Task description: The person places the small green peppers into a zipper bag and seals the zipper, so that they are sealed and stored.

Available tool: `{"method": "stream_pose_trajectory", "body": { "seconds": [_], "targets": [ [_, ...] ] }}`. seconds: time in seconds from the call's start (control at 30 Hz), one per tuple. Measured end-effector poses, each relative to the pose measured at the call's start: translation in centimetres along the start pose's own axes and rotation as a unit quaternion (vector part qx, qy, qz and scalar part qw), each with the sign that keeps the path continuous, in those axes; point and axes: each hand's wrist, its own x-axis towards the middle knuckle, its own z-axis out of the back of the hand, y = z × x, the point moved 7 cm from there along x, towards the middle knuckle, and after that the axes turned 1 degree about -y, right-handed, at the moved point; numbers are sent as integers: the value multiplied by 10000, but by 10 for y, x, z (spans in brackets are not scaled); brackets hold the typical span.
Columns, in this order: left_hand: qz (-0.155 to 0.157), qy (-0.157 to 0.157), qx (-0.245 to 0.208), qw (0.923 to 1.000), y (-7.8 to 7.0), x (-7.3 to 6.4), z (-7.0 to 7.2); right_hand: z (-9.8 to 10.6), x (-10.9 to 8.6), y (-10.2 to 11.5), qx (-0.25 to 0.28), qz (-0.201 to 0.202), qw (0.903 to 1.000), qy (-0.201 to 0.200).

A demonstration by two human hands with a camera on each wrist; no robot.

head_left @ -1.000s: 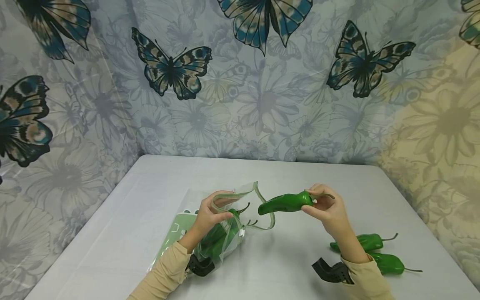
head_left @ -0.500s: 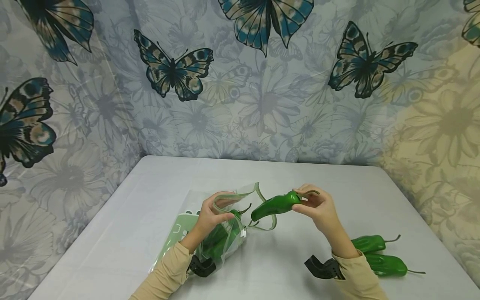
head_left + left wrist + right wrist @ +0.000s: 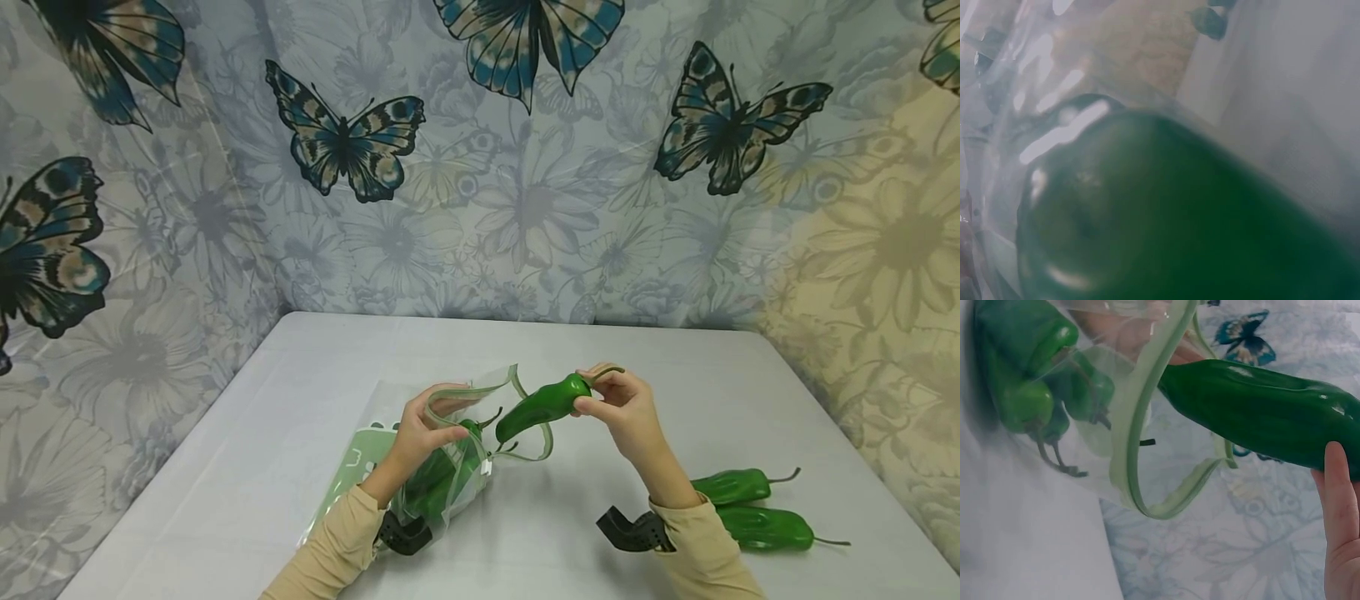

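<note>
My right hand [image 3: 621, 407] pinches a green pepper [image 3: 543, 407] near its stem, with the tip slanting down into the mouth of a clear zip bag [image 3: 1141, 425]. In the right wrist view the pepper's tip overlaps the green-edged opening. My left hand [image 3: 426, 429] grips the bag at its rim, thumb toward the front, and the mouth gapes to the right. Inside the bag lie several green peppers [image 3: 1029, 403], stems toward the opening. One bagged pepper [image 3: 1166, 206] fills much of the left wrist view, blurred behind the plastic.
Two more green peppers [image 3: 768, 529] lie on the white table [image 3: 465, 342] beside my right forearm, partly behind the sleeve [image 3: 697, 542]. The bag's green printed panel [image 3: 352, 458] spreads to the left. Behind the table hangs a butterfly-patterned cloth [image 3: 525, 208].
My right hand has moved left with the pepper, bringing its tip to the bag's mouth. The pepper has tilted, tip lower and stem higher. My left hand and the bag have stayed put.
</note>
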Motion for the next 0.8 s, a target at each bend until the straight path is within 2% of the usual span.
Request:
{"method": "stream_pose_trajectory", "body": {
  "seconds": [0.4, 0.8],
  "targets": [
    [-10, 69, -158, 9999, -2, 0, -2, -13, -3, -15, 306, -59, 9989, 351],
    [-3, 46, 20, 10000, -1, -1, -3, -22, -8, -18, -43, 71, 9996, 284]
  ]
}}
